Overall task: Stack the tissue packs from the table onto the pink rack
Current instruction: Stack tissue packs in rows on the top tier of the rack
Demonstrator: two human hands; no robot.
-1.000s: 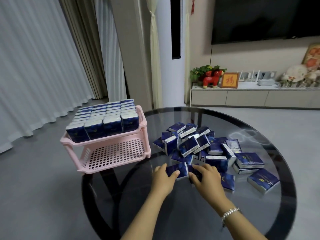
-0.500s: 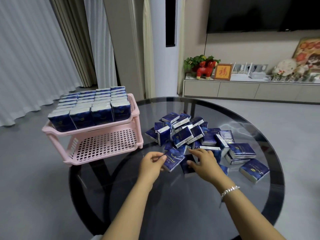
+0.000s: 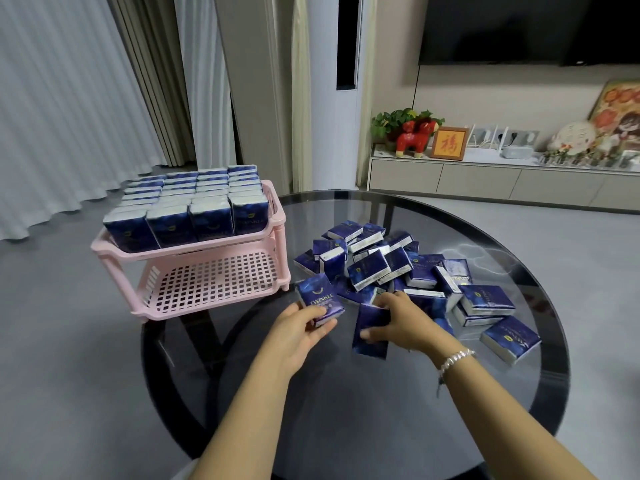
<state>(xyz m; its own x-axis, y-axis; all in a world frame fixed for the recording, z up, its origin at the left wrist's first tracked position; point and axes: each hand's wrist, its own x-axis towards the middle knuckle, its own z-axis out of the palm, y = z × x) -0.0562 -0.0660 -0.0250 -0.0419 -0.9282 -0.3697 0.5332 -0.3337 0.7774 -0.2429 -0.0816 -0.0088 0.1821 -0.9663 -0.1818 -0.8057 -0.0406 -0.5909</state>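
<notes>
Since a second ago both hands have each lifted a pack clear of the pile (image 3: 398,268) on the glass table (image 3: 519,393). Left hand (image 3: 298,332) grips one tissue pack (image 3: 320,299), right hand (image 3: 403,323) grips another pack (image 3: 371,329). Pink rack (image 3: 194,247): top tier full, lower tier bare, so placement there looks next

A grey floor (image 3: 62,341) runs through the room. On the left, pale sheer curtains (image 3: 62,98) hang to the floor, with heavier beige drapes (image 3: 152,81) beside them. A tall white standing unit (image 3: 332,98) with a dark vertical panel stands near the middle, against a beige wall (image 3: 485,95). A dark television (image 3: 526,26) is mounted on that wall above a long, low cabinet (image 3: 485,181) with flat drawer fronts. On the cabinet sit a green plant (image 3: 391,121), a red animal figurine (image 3: 414,140), a framed red character (image 3: 448,143), a white router (image 3: 516,150) and a colourful picture (image 3: 620,109). The round worktop (image 3: 381,410) is dark glass, reflecting light.
</notes>
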